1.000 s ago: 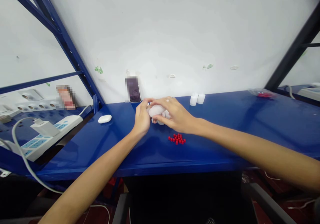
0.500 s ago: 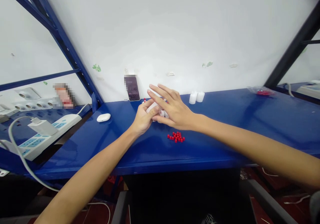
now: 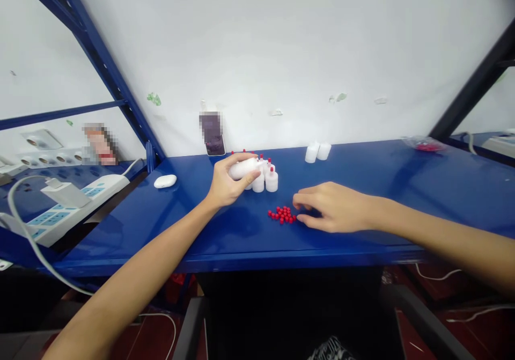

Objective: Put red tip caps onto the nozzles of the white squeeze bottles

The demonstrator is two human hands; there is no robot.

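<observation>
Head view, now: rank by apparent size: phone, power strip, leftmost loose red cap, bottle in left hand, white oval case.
1. Power strip
2. Phone
3. Bottle in left hand: visible part only; fingers cover some
4. White oval case
5. Leftmost loose red cap
</observation>
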